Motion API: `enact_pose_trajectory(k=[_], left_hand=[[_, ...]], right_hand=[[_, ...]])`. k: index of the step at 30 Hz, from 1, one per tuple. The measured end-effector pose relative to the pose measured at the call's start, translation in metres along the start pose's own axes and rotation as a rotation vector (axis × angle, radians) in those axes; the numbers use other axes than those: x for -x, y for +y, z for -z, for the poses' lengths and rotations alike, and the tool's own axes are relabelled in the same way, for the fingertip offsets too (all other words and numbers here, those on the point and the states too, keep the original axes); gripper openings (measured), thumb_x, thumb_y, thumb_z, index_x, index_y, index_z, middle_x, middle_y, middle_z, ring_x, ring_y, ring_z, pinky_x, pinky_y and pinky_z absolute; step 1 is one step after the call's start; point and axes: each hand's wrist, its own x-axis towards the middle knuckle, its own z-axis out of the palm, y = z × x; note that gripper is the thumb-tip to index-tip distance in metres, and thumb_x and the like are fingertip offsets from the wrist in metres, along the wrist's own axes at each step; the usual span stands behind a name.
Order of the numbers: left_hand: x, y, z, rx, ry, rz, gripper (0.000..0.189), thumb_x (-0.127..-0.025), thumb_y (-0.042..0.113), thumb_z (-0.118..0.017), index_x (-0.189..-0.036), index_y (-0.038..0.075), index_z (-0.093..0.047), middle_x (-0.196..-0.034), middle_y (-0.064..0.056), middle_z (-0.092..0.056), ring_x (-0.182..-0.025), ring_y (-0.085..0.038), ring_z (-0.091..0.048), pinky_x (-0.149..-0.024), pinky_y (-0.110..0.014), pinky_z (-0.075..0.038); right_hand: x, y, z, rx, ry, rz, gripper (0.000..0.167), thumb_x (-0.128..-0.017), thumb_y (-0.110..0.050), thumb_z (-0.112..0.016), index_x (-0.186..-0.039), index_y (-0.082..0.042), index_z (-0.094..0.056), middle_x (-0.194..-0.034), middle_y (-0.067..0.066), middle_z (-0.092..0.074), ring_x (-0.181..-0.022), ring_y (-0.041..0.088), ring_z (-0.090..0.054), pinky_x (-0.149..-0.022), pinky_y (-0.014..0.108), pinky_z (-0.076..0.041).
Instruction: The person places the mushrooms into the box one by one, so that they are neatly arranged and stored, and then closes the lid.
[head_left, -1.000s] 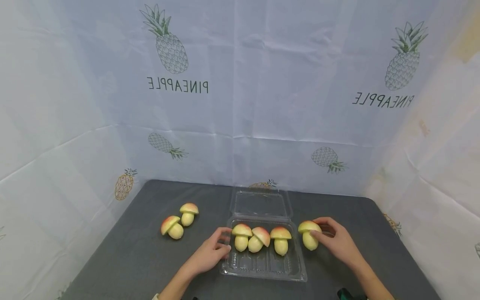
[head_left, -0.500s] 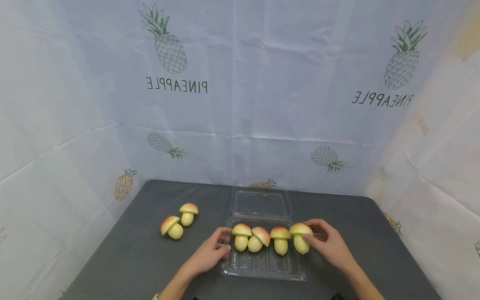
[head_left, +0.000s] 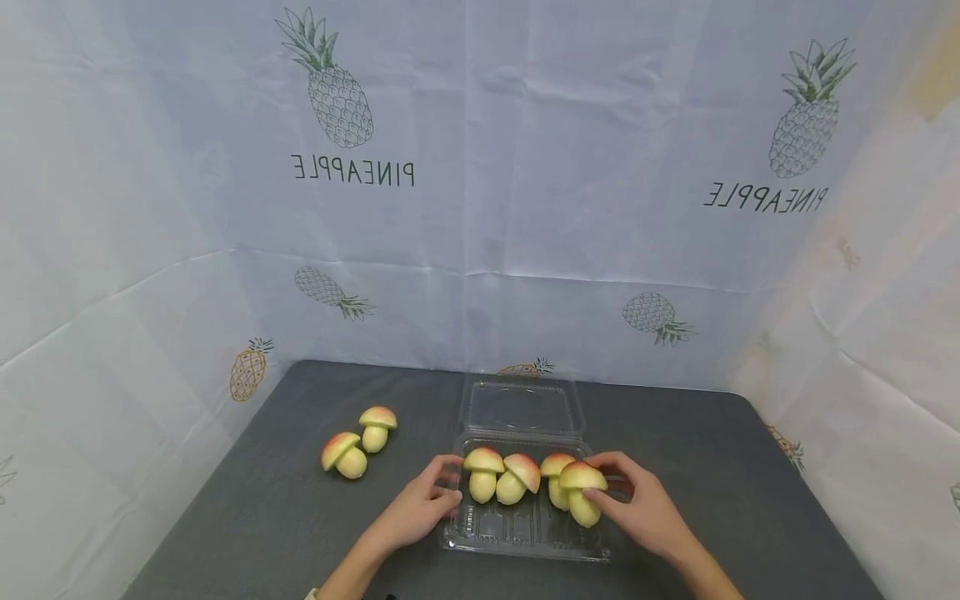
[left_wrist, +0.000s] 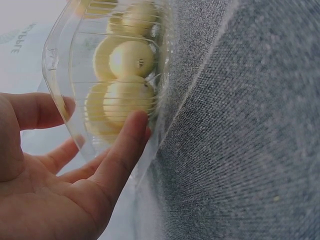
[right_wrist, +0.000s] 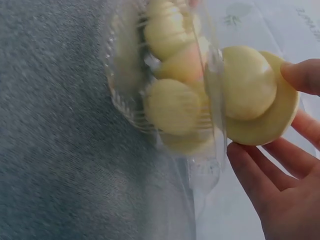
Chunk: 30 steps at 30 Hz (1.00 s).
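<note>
A clear plastic clamshell box [head_left: 525, 537] sits in the middle of the table, its lid [head_left: 517, 407] folded back. Inside, side by side, are three yellow mushrooms with reddish caps: a left one [head_left: 482, 487], a tilted middle one [head_left: 512, 492] and a right one [head_left: 555, 465]. My right hand [head_left: 637, 508] pinches another mushroom [head_left: 583, 479] by its cap above the box's right part, partly covering the right one. In the right wrist view this held mushroom [right_wrist: 250, 82] is above the rim. My left hand [head_left: 416, 504] touches the box's left side with extended fingers [left_wrist: 122, 155].
Two more mushrooms, one tilted [head_left: 345, 455] and one upright [head_left: 377, 428], lie on the dark grey table [head_left: 247, 517] at the left. White cloth [head_left: 465, 208] printed with pineapples hangs behind and along both sides.
My right hand has carried its mushroom leftward, from beside the box to over its right part. My left hand stays at the box's left side.
</note>
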Motion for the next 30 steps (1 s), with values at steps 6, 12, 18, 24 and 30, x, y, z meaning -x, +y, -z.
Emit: enact_pose_trajectory(k=[6, 12, 18, 24, 30], left_hand=[[0.0, 0.001, 0.0, 0.006, -0.004, 0.002, 0.047, -0.104, 0.013, -0.055, -0.147, 0.004, -0.039, -0.134, -0.03, -0.052, -0.109, -0.037, -0.066, -0.083, -0.04, -0.061], [0.0, 0.001, 0.0, 0.008, -0.002, 0.003, 0.047, -0.104, 0.013, -0.055, -0.147, 0.004, -0.04, -0.134, -0.03, -0.052, -0.109, -0.038, -0.066, -0.083, -0.04, -0.061], [0.0, -0.001, 0.0, 0.004, 0.003, 0.003, 0.046, -0.104, 0.012, -0.056, -0.147, 0.005, -0.041, -0.133, -0.029, -0.053, -0.109, -0.037, -0.066, -0.082, -0.039, -0.061], [-0.001, -0.002, 0.0, 0.0, 0.003, 0.0, 0.046, -0.104, 0.012, -0.056, -0.147, 0.005, -0.041, -0.133, -0.028, -0.053, -0.107, -0.035, -0.067, -0.081, -0.039, -0.061], [0.0, -0.001, 0.0, -0.007, 0.003, 0.004, 0.046, -0.104, 0.013, -0.056, -0.147, 0.005, -0.04, -0.133, -0.027, -0.053, -0.106, -0.035, -0.067, -0.081, -0.04, -0.061]], right_hand=[[0.005, -0.003, -0.007, 0.084, -0.001, 0.089, 0.034, -0.094, -0.021, -0.076, -0.126, -0.018, -0.067, -0.12, -0.003, -0.066, -0.107, 0.01, -0.064, -0.085, 0.034, -0.059], [0.008, -0.001, -0.01, 0.134, 0.0, 0.146, 0.033, -0.092, -0.02, -0.078, -0.124, -0.023, -0.068, -0.118, -0.007, -0.066, -0.105, 0.008, -0.064, -0.084, 0.034, -0.059], [0.011, 0.003, -0.015, 0.192, 0.005, 0.185, 0.035, -0.089, -0.021, -0.081, -0.121, -0.025, -0.068, -0.116, -0.012, -0.066, -0.103, 0.007, -0.064, -0.082, 0.031, -0.058], [0.014, 0.003, -0.018, 0.304, -0.014, 0.238, 0.036, -0.089, -0.026, -0.081, -0.123, -0.027, -0.068, -0.121, -0.014, -0.064, -0.108, 0.01, -0.061, -0.085, 0.037, -0.056], [0.016, 0.002, -0.018, 0.368, -0.055, 0.268, 0.036, -0.089, -0.031, -0.081, -0.122, -0.029, -0.066, -0.121, -0.015, -0.063, -0.109, 0.011, -0.059, -0.085, 0.037, -0.056]])
